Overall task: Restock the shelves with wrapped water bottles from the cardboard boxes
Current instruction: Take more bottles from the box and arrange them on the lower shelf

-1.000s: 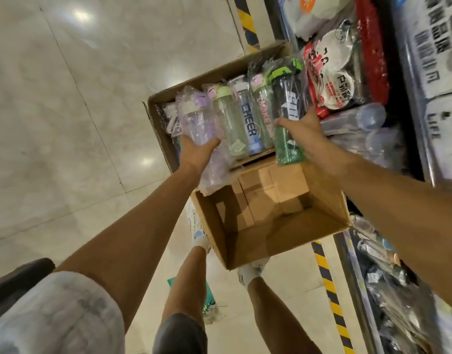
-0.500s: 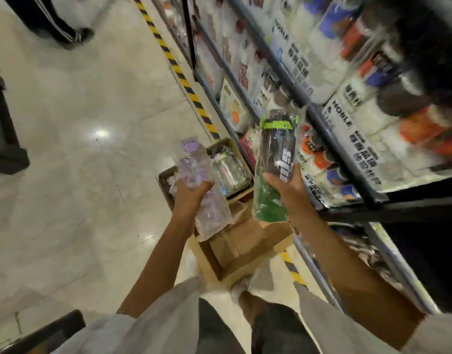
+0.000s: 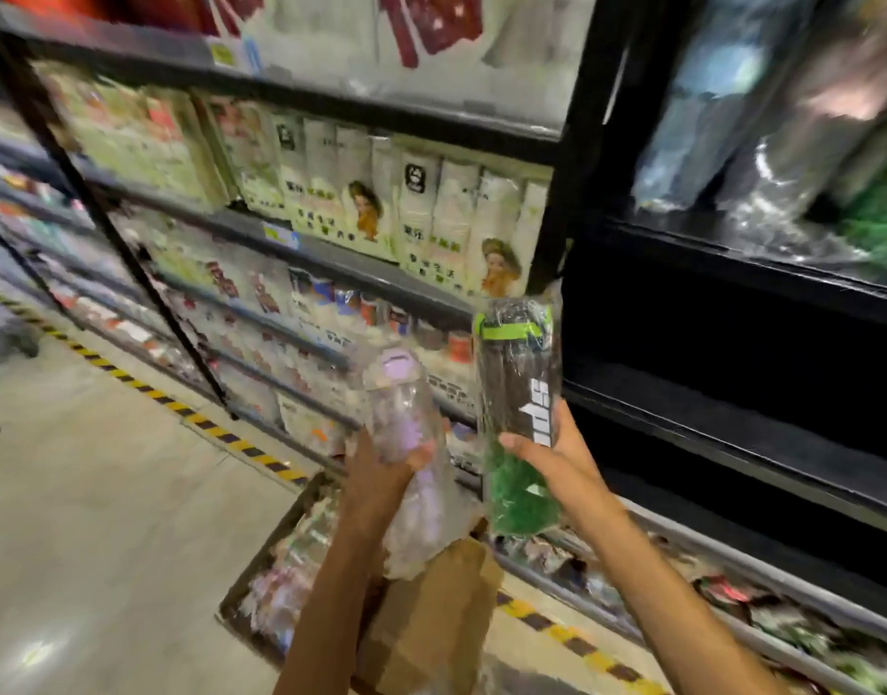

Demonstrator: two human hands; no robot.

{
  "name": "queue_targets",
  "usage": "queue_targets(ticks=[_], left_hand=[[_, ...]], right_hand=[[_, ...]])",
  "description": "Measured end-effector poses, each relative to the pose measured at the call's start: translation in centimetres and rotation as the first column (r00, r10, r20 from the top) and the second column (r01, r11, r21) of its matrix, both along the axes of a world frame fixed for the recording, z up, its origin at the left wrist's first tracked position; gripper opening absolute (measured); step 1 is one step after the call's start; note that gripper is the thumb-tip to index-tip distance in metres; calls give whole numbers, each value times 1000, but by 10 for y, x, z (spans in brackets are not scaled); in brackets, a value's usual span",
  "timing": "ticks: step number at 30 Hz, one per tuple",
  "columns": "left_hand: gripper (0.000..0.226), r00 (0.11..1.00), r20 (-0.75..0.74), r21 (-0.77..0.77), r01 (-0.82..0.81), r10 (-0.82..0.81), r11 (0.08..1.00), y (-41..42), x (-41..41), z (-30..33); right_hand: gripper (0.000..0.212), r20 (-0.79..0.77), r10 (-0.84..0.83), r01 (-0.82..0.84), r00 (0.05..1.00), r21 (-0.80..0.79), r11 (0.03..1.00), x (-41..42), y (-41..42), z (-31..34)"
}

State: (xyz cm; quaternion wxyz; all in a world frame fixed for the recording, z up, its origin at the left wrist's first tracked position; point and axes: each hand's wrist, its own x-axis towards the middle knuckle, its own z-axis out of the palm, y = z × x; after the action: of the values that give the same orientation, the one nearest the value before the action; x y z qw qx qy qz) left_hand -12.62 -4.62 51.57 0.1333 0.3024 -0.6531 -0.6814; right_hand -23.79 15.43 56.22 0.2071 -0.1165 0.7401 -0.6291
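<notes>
Plastic-wrapped black-and-green water bottle [image 3: 519, 418], upright at centre frame, gripped mid-body by right hand [image 3: 556, 456], fingers [image 3: 514, 443] curled round it, nearest the dark empty shelf [image 3: 732, 418] at right.

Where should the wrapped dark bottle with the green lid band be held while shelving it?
Keep hold of the lower body of the wrapped dark bottle, coming from its right side as the right hand does now. It stands upright, and the loose plastic wrap bunches at top and bottom, so the straight middle is probably firmest.
</notes>
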Motion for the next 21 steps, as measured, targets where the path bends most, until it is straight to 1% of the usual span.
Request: queue_targets(ticks=[2,5,6,7,9,10,12,14,16,19,21], left_hand=[[83,995,-48,2,89,-88,996,32,-3,17],[96,964,-80,16,257,-255,966,82,-7,40],[94,945,-107,18,311,-308,950,99,-8,47],[88,925,-121,2,362,-359,932,115,-11,51],[72,897,-116,-26,428,-428,904,155,-15,66],[64,884,-124,-55,447,-450,893,175,-19,72],[51,850,-119,-86,506,-513,858,214,-21,87],[52,809,-148,-99,559,-568,823,250,-27,97],[58,773,-176,-102,602,-610,792,288,-30,104],[71,727,-191,-108,652,-659,751,345,-35,110],[72,700,-185,-119,680,-689,723,387,-35,114]], right_hand=[[54,-22,-94,94,995,3,996,16,42,11],[58,-61,-234,233,970,-20,972,39,104,26],[62,-68,-276,274,959,-39,961,47,123,31],[73,-80,-318,315,945,-40,948,53,144,33],[110,-97,-394,392,914,-43,919,67,184,42],[112,-96,-433,429,897,-55,902,72,204,45],[92,-116,-491,483,864,-88,871,84,242,55],[76,-141,-545,531,826,-128,838,97,277,64],[63,-148,-583,562,799,-162,811,108,313,73],[58,-133,-647,620,751,-196,760,121,368,79],[60,-148,-680,649,718,-209,731,127,407,84]])
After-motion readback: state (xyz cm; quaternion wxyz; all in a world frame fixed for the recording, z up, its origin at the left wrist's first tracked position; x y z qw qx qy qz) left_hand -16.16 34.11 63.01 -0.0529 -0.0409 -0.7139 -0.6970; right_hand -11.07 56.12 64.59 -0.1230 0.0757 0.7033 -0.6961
